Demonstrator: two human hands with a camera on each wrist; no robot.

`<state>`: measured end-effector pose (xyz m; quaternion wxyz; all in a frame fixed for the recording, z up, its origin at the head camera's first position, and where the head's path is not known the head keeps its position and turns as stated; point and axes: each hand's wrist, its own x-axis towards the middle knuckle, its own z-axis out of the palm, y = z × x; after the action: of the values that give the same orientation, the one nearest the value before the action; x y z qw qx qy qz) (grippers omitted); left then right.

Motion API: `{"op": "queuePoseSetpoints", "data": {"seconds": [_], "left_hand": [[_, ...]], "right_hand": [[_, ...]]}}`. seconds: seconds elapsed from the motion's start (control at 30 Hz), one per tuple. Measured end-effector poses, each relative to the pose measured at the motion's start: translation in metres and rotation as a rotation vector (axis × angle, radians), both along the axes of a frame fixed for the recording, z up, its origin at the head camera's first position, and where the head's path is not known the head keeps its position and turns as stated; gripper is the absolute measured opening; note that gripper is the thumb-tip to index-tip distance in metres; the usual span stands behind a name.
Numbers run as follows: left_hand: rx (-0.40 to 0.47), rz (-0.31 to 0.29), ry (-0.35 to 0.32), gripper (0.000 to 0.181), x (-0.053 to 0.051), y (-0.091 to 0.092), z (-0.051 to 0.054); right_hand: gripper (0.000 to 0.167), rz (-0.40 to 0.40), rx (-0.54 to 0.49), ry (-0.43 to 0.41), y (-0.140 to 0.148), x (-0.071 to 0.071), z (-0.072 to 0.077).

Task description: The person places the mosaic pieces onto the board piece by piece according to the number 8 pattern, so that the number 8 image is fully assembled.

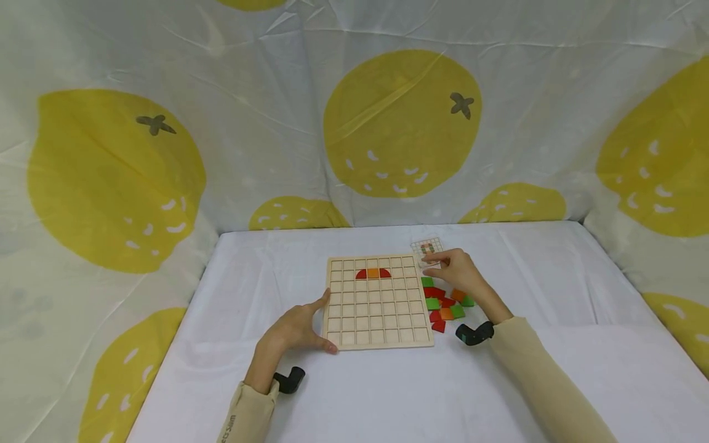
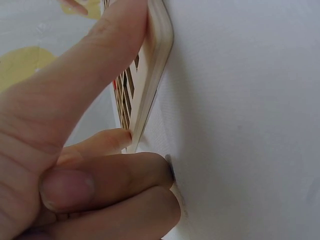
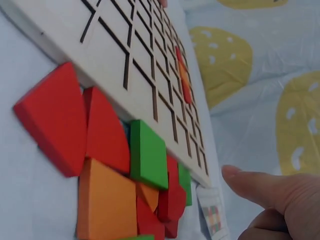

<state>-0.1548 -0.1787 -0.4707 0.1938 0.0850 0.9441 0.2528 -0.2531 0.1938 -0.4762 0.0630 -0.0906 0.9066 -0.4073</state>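
Note:
A wooden grid board [image 1: 376, 322] lies on the table, with an orange square [image 1: 373, 272] between two red curved-edged pieces [image 1: 361, 274] near its far side. At the board's left edge is my left hand [image 1: 293, 329]. Its thumb touches the near corner and its index finger the edge farther up; the other fingers are curled beneath in the left wrist view. Beyond the board's right edge hovers my right hand [image 1: 456, 271] by a small pattern card [image 1: 426, 247]. Thumb and index finger stand apart, with nothing visible between them. The card's near part is partly hidden.
Right of the board lies a loose pile of red [image 3: 55, 120], green [image 3: 148, 155] and orange [image 3: 106, 202] blocks, close against its edge. White cloth [image 1: 376, 394] covers the table. A lemon-printed curtain [image 1: 404, 123] hangs behind and at both sides.

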Motion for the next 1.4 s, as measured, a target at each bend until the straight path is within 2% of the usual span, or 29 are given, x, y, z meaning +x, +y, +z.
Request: {"op": "queuePoseSetpoints", "data": {"seconds": [0.3, 0.6, 0.83, 1.0, 1.23, 1.4], "left_hand": [[-0.012, -0.003, -0.006, 0.132, 0.001, -0.001, 0.0], [-0.006, 0.005, -0.006, 0.131, 0.0, -0.001, 0.001], [-0.004, 0.006, -0.008, 0.131, 0.0, -0.002, 0.001], [-0.004, 0.007, -0.01, 0.132, 0.0, -0.002, 0.0], [-0.003, 0.003, -0.007, 0.131, 0.0, -0.001, 0.001], [-0.003, -0.001, -0.004, 0.131, 0.0, -0.001, 0.001]], "right_hand": [[0.029, 0.013, 0.026, -0.105, 0.019, 0.01, -0.015], [0.027, -0.009, -0.001, -0.107, 0.019, 0.012, -0.019], [0.024, -0.021, 0.016, -0.088, 0.022, 0.01, -0.023], [0.025, -0.014, 0.005, -0.087, 0.02, 0.008, -0.023], [0.022, -0.048, 0.008, -0.079, 0.017, 0.006, -0.021], [0.025, -0.022, 0.004, -0.096, 0.017, 0.006, -0.024]]}}
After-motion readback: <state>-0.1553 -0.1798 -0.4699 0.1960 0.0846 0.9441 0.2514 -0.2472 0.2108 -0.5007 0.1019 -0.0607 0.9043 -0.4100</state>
